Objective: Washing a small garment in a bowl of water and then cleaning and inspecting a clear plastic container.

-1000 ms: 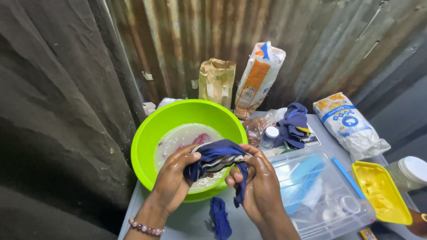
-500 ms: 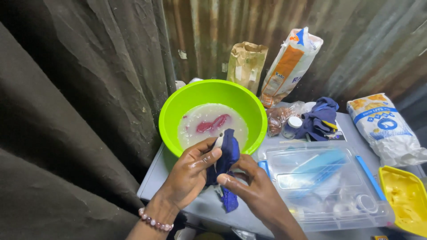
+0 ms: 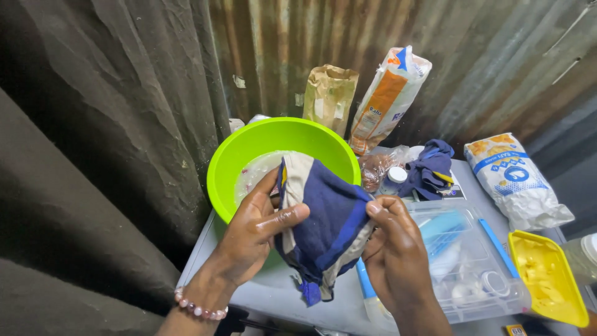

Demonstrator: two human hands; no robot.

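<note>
A dark blue cloth (image 3: 323, 227) with cream and lighter blue bands hangs spread between both hands, in front of a lime green basin (image 3: 249, 146). My left hand (image 3: 252, 233) grips its left edge, thumb laid across the fabric. My right hand (image 3: 395, 255) pinches its right edge. The basin holds cloudy soapy water (image 3: 255, 174); most of it is hidden behind the cloth.
On the grey table (image 3: 273, 292) lie a clear plastic box (image 3: 472, 267) of small items, a yellow lid (image 3: 544, 274), a blue pen (image 3: 365, 287) and a blue rag (image 3: 429, 168). A brown paper bag (image 3: 329, 96), an orange-and-white bag (image 3: 388, 99) and a white sack (image 3: 513, 177) stand against the corrugated wall.
The cloth was bunched and wrung between both hands over the basin; now it is lifted and spread out flat between them. The view has shifted left and closer.
</note>
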